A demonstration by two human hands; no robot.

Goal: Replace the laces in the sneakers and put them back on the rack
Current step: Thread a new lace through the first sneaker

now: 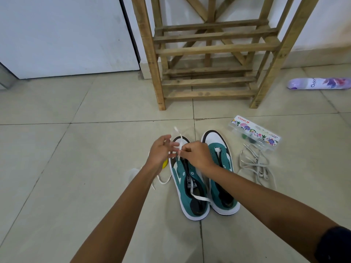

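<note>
Sneakers: left sneaker (190, 190) and right sneaker (221, 179) side by side on floor (76, 168), toes toward rack (209, 54) | Lace (198, 196): white, trailing over left sneaker | Right hand (197, 155): pinches lace | Left hand (161, 150): fingers spread, touching lace | Nearby: grey laces (256, 166), clear box (254, 133), spray can (319, 83)

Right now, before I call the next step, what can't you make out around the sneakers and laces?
All in the head view:
- Toe eyelets of the left sneaker: covered by the left hand and right hand.
- Yellow object: mostly behind the left wrist.
- White lace: its course through the eyelets is hidden by the hands.
- Spray can: cut off by the right edge.
- Contents of the clear box: too small.
</note>
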